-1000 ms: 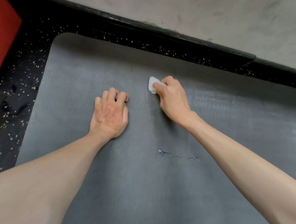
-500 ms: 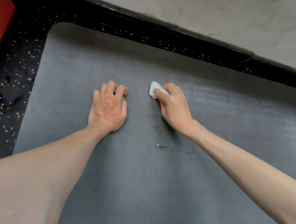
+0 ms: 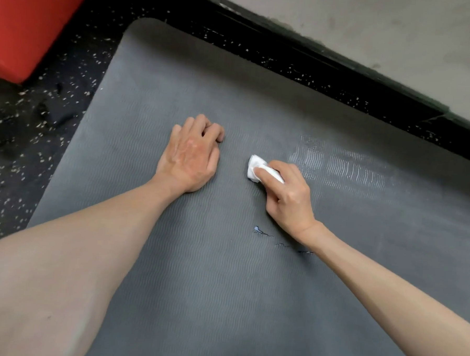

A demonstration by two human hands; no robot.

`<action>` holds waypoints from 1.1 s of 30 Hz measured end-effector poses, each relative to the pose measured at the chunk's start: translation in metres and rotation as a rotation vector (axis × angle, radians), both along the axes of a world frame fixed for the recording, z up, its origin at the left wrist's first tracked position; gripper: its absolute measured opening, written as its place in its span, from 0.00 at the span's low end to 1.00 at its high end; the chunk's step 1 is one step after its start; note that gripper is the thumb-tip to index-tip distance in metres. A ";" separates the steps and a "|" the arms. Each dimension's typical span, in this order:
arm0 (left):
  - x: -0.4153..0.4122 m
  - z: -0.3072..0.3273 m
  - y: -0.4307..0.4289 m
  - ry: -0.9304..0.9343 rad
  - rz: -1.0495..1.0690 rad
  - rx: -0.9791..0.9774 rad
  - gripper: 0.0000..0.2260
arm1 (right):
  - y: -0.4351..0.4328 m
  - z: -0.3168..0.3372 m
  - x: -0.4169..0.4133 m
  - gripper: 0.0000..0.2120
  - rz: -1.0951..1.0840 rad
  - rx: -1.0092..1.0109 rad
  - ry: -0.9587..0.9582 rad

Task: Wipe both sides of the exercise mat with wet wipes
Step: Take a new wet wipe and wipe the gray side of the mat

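A grey mat (image 3: 222,286) lies flat on speckled black floor (image 3: 57,67). The left hand (image 3: 188,159) rests on it, fingers curled under and holding nothing, arm straight, likely bracing the person's weight. Just right, the right hand (image 3: 287,197) pinches a white wipe (image 3: 254,170) against the mat, wrist low, beside a wet streak (image 3: 338,161).

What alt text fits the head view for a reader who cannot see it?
A person's right hand presses a folded white wet wipe onto a grey exercise mat, a wet streak beside it. The left hand rests on the mat, fingers curled; a red block sits at upper left.
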State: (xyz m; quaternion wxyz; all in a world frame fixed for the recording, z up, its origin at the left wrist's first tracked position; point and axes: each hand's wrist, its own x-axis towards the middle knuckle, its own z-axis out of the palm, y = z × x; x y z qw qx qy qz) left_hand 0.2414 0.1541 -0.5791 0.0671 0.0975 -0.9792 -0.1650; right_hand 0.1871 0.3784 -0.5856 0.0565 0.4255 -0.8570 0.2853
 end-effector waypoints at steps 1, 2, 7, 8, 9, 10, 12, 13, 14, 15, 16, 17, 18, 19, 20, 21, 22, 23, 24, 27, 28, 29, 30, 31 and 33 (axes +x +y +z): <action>0.000 0.000 0.001 0.003 -0.003 -0.003 0.07 | 0.000 0.000 -0.001 0.18 -0.005 -0.019 -0.003; -0.001 0.000 0.002 0.004 -0.005 -0.002 0.07 | 0.000 -0.001 -0.002 0.18 -0.008 -0.031 -0.006; -0.004 0.001 0.003 0.009 -0.012 0.001 0.08 | 0.001 -0.003 -0.004 0.16 -0.008 -0.070 0.004; -0.005 0.001 0.003 0.015 -0.014 0.006 0.09 | 0.001 -0.002 -0.004 0.15 -0.020 -0.069 0.007; -0.003 0.001 0.003 0.013 -0.009 0.014 0.09 | 0.001 -0.002 -0.003 0.15 -0.021 -0.063 0.003; -0.003 0.001 0.003 0.008 -0.005 0.018 0.09 | 0.000 -0.003 -0.003 0.14 -0.017 -0.061 0.002; -0.003 0.002 0.003 0.005 -0.015 0.000 0.09 | -0.001 -0.003 -0.002 0.15 -0.006 -0.060 0.006; -0.004 0.003 0.003 0.006 -0.022 -0.002 0.09 | -0.001 -0.003 -0.003 0.16 -0.006 -0.052 0.005; -0.004 0.003 0.002 0.005 -0.026 0.001 0.09 | -0.001 -0.003 -0.005 0.17 -0.008 -0.052 0.007; -0.004 0.003 0.002 0.003 -0.025 -0.001 0.09 | 0.000 -0.002 -0.005 0.16 -0.009 -0.056 0.004; -0.004 0.001 0.002 0.005 -0.025 -0.009 0.09 | 0.000 -0.001 -0.004 0.15 -0.004 -0.059 -0.003; -0.004 0.000 0.003 0.007 -0.027 -0.014 0.09 | 0.000 -0.001 -0.003 0.14 0.001 -0.057 -0.006; -0.003 -0.001 0.003 0.006 -0.030 -0.012 0.10 | 0.000 0.000 -0.003 0.13 0.004 -0.053 -0.011; -0.002 -0.002 0.003 0.005 -0.032 -0.010 0.10 | 0.000 0.001 -0.002 0.12 0.007 -0.047 -0.009; -0.002 -0.001 0.002 0.008 -0.029 -0.008 0.10 | 0.000 0.003 -0.001 0.12 0.008 -0.032 -0.001; -0.002 -0.001 0.002 0.013 -0.027 -0.005 0.10 | -0.001 0.005 0.000 0.12 0.000 -0.004 0.005; -0.002 0.000 0.002 0.020 -0.025 -0.001 0.10 | -0.003 0.007 0.002 0.12 -0.012 0.028 0.009; -0.001 0.000 0.002 0.028 -0.024 0.004 0.09 | -0.005 0.010 0.003 0.12 -0.025 0.058 0.006; 0.000 -0.001 0.002 0.034 -0.025 0.010 0.08 | -0.007 0.012 0.007 0.13 -0.035 0.085 0.000; 0.000 -0.002 0.002 0.050 -0.037 0.011 0.06 | 0.002 0.018 0.032 0.14 0.038 0.154 -0.034; -0.001 -0.002 0.003 0.059 -0.037 0.014 0.06 | 0.009 0.021 0.041 0.14 0.107 0.189 -0.047; -0.001 -0.002 0.002 0.070 -0.032 0.019 0.06 | 0.016 0.024 0.044 0.14 0.190 0.233 -0.047; 0.000 -0.003 0.002 0.081 -0.024 0.022 0.06 | 0.020 0.028 0.038 0.14 0.267 0.280 -0.046; 0.000 -0.004 0.001 0.090 -0.022 0.021 0.06 | 0.019 0.033 0.027 0.13 0.301 0.318 -0.049; 0.002 -0.006 0.001 0.106 -0.032 0.012 0.06 | 0.010 0.039 -0.001 0.11 0.193 0.329 -0.032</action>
